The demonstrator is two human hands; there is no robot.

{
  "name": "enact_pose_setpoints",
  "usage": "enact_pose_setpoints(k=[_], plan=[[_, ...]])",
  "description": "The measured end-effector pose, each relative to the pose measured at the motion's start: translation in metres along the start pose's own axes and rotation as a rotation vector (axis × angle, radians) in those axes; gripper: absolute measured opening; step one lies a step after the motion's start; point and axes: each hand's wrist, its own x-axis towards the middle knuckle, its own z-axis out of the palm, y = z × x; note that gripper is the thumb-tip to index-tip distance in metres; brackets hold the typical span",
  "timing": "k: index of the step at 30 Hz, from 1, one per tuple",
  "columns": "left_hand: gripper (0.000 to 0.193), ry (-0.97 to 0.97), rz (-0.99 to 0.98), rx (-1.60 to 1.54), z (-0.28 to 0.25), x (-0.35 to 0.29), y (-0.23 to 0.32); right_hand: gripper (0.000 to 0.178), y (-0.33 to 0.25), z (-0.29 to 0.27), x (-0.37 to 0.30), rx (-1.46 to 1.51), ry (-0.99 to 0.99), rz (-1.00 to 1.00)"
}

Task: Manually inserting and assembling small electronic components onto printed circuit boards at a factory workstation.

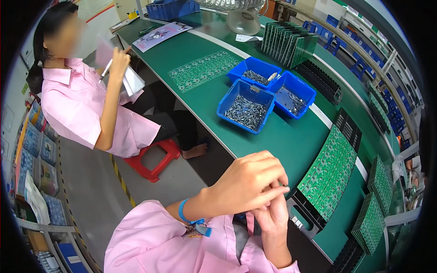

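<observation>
My left hand (246, 184), with a blue wrist strap (182, 210) on its wrist, is closed and reaches across in front of me. Its fingertips meet those of my right hand (274, 217), which is half hidden beneath it. A tiny dark bit (286, 185) shows at the joined fingertips; its kind is too small to tell. Just right of both hands, a green circuit board panel (328, 173) lies on a black carrier with a metal handle (302, 223). Beyond my hands, a blue bin (246, 107) holds many small metal parts.
Two more blue bins (255, 72) (293, 94) with parts stand behind it on the green table (205, 109). A flat board panel (202, 70) lies farther left. Upright boards (289, 43) and stacked boards (369, 223) line the right. A person (82, 100) sits left on a red stool (154, 159).
</observation>
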Motion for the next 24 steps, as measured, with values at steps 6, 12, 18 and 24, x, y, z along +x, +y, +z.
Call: enact_pose_setpoints(k=[6, 12, 18, 24], plan=[[0.008, 0.162, -0.048, -0.301, 0.002, 0.001, -0.006, 0.024, -0.008, -0.009, -0.002, -0.11, -0.272, 0.026], [0.014, 0.148, -0.047, -0.418, 0.006, 0.008, -0.005, 0.023, -0.012, 0.008, -0.014, -0.27, -0.219, -0.209], [0.015, 0.121, -0.066, -0.459, 0.01, 0.01, -0.005, 0.019, -0.017, 0.007, -0.017, -0.33, -0.244, -0.31], [0.011, 0.108, -0.045, -0.452, 0.017, 0.009, -0.007, 0.016, -0.021, 0.002, -0.015, -0.196, -0.238, -0.214]])
